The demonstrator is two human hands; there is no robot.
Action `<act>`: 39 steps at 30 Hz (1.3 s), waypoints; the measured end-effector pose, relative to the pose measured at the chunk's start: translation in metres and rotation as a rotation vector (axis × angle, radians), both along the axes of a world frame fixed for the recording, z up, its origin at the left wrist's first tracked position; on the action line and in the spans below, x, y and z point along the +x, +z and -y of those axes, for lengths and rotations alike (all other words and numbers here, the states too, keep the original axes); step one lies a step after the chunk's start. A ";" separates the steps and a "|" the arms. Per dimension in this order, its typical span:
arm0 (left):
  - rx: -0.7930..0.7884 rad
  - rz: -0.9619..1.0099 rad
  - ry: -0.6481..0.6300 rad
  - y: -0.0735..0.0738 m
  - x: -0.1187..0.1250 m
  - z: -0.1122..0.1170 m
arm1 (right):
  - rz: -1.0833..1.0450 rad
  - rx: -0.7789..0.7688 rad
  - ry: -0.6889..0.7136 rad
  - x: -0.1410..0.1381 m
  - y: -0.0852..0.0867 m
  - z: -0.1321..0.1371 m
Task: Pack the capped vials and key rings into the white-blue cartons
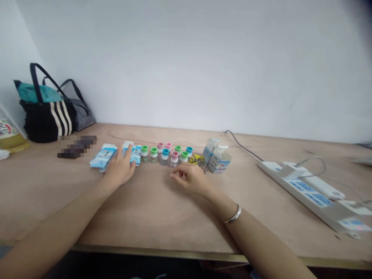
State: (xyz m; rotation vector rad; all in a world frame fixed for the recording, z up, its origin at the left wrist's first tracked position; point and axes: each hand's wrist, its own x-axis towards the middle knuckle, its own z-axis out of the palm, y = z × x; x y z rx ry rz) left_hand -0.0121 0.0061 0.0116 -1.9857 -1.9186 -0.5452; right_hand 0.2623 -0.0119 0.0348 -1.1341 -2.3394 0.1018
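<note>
My left hand lies with spread fingers on flat blue-and-white packets, which are scattered at the table's middle. To their right stands a row of small clear vials with green, pink and blue screw caps. My right hand rests on the wood just in front of the vials, its fingers loosely curled around nothing visible. Closest to that hand is a small heap of yellow items. Two white-and-blue boxes or bottles stand just beyond it.
A white power strip with plugs and cables lies on the right of the plywood table. A black striped bag and a grey bag stand at the back left by the wall. A pixelated dark object lies near them.
</note>
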 end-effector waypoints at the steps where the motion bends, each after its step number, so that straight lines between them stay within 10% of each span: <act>1: -0.033 0.000 -0.001 -0.002 -0.001 -0.001 | 0.004 -0.008 0.003 -0.001 0.000 0.001; 8: 0.077 0.034 -0.104 0.007 -0.010 -0.001 | 0.004 -0.009 0.025 -0.002 -0.004 0.000; 13: 0.345 0.308 -0.399 0.019 0.002 0.010 | -0.146 0.220 -0.065 0.001 -0.003 -0.003; 19: -0.113 0.924 -0.695 0.005 0.028 0.016 | 0.050 0.497 0.011 0.001 0.005 0.005; 25: -0.553 1.109 -0.809 -0.010 0.037 0.012 | 0.259 0.295 0.159 -0.007 0.008 0.012; 39: -0.515 1.049 -0.888 0.002 0.034 0.022 | 0.187 -0.080 0.005 -0.007 0.012 0.011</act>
